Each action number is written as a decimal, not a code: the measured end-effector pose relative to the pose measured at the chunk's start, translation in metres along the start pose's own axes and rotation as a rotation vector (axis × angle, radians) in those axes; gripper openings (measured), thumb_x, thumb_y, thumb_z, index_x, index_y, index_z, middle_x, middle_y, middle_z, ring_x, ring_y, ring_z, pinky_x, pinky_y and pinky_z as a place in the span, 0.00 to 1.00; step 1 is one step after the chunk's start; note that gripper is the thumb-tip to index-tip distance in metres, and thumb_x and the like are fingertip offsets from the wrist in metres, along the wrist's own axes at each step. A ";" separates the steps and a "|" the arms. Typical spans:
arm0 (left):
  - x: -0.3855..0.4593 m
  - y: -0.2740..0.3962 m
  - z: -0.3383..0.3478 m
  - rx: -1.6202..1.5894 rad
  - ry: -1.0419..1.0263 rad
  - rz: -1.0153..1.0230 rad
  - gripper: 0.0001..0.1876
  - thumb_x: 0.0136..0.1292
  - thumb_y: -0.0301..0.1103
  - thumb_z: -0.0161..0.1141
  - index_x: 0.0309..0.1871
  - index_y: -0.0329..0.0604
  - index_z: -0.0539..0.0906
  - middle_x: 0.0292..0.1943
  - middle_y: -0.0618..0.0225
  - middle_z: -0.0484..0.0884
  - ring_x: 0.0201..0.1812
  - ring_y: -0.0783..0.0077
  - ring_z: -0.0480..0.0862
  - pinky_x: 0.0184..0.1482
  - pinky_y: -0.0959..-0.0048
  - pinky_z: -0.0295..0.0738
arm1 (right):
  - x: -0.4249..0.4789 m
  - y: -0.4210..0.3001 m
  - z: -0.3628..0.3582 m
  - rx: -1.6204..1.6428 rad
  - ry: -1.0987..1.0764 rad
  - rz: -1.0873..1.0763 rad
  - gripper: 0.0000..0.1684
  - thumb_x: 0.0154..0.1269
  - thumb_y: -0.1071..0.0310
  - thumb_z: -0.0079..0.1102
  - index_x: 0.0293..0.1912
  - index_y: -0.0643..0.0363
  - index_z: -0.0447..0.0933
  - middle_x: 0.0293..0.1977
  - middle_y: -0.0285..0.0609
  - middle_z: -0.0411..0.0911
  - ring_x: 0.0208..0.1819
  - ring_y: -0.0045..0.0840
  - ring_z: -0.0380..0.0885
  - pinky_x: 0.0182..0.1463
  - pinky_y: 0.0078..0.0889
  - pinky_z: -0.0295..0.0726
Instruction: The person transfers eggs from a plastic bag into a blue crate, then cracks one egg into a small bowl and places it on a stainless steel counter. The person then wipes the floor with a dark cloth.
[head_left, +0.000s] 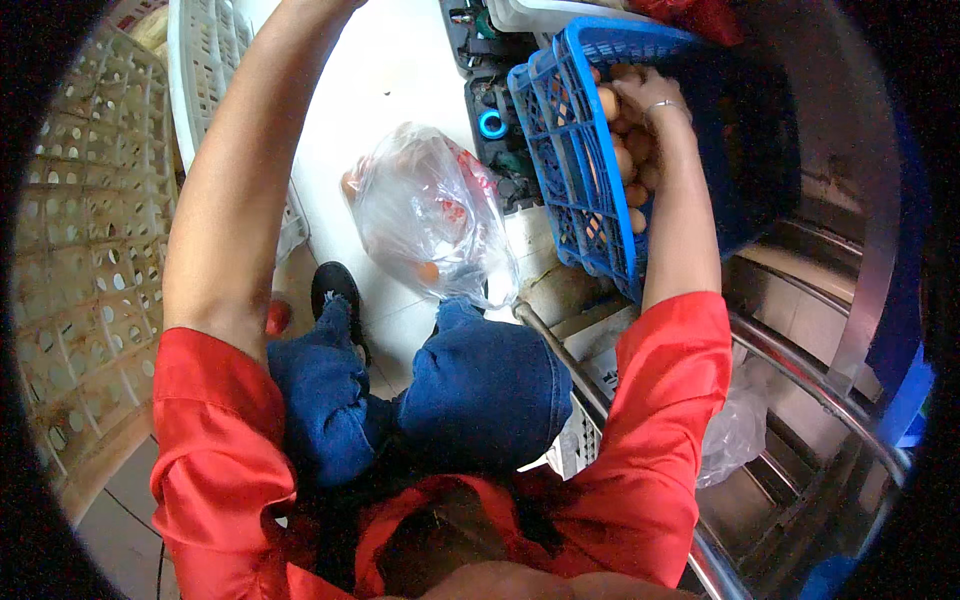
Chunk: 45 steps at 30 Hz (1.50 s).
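Observation:
My right hand (651, 94) reaches into a blue plastic crate (592, 142) and rests at several brown, rounded items that look like eggs (624, 161). Its fingertips are partly hidden, so whether it grips one cannot be told. A bracelet circles the wrist. My left arm stretches to the top edge of the picture, where only a sliver of the hand may show. Before my knees lies a clear plastic bag (427, 217) with red print and some orange-brown items inside.
A perforated plastic crate (97, 225) stands at the left, beside a white one (180, 75). Dark cases (499, 150) with a blue ring (492, 124) lie left of the blue crate. Metal rack tubes (795, 367) run at the right, near another clear bag (735, 435). A red item (278, 316) is by my shoe.

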<state>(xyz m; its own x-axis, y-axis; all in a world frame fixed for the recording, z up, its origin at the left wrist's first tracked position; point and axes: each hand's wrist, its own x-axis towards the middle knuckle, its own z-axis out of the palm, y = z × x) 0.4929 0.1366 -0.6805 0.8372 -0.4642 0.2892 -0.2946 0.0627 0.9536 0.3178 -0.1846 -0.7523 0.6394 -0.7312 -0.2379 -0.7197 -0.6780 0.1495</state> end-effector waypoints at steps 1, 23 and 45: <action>0.000 -0.001 -0.002 -0.025 -0.003 -0.002 0.19 0.49 0.20 0.64 0.47 0.34 0.76 0.40 0.62 0.80 0.43 0.71 0.80 0.44 0.78 0.75 | -0.013 -0.014 -0.022 -0.079 -0.005 -0.067 0.43 0.47 0.34 0.56 0.57 0.53 0.70 0.53 0.54 0.71 0.56 0.45 0.70 0.58 0.43 0.68; -0.007 0.019 -0.002 0.204 0.059 -0.139 0.22 0.50 0.22 0.62 0.51 0.33 0.73 0.42 0.57 0.80 0.44 0.69 0.79 0.47 0.76 0.73 | -0.177 -0.150 0.272 0.779 -0.349 -0.486 0.14 0.55 0.63 0.52 0.39 0.58 0.78 0.34 0.48 0.79 0.36 0.42 0.78 0.40 0.39 0.76; -0.006 0.014 -0.008 0.172 0.070 -0.212 0.25 0.50 0.23 0.62 0.54 0.34 0.72 0.44 0.54 0.79 0.45 0.68 0.78 0.48 0.73 0.74 | -0.165 -0.191 0.250 0.705 -0.332 -0.796 0.21 0.58 0.61 0.52 0.50 0.57 0.71 0.43 0.43 0.75 0.45 0.35 0.75 0.45 0.36 0.75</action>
<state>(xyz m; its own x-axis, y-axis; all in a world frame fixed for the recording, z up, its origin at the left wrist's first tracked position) 0.4873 0.1475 -0.6683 0.9164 -0.3888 0.0953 -0.1783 -0.1834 0.9667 0.2820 0.0850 -0.9819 0.9586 0.0208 -0.2841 -0.1969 -0.6724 -0.7135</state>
